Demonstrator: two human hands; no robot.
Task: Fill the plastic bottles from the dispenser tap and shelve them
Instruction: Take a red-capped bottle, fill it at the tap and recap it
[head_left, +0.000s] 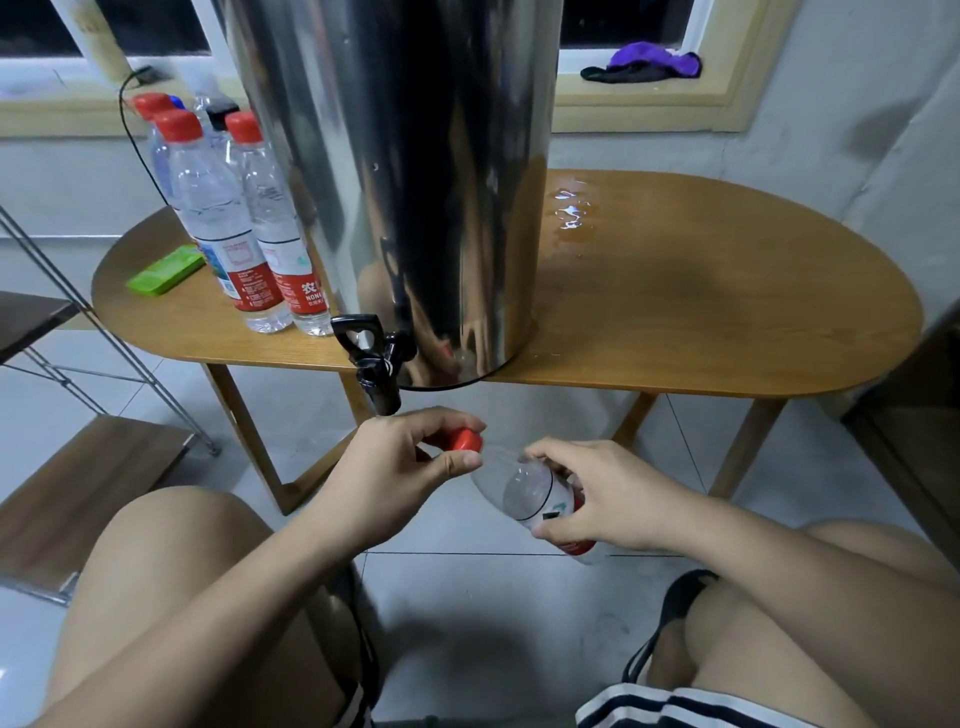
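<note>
Left fingers (457, 463) are pinching the red cap (464, 439), thumb below and forefinger over the top. The right fingers (548, 451) are curled round the body of the plastic bottle (524, 488), thumb underneath. So the left hand (405, 462) has the cap and the right hand (602, 501) has the bottle, held tilted in the air with its neck toward the cap, just below and in front of the tap (375, 364). Whether the cap sits on the neck or has just come off it, I can't tell. The bottle looks clear and empty, its red-and-white label half under the palm. My read is that this one is being uncapped, with filling and shelving to come. Up on the desk (727, 312), left of the steel dispenser (415, 182), a cluster of capped bottles (223, 223) stands upright. They look full to me, but none is on the shelf rack (88, 467) yet.
</note>
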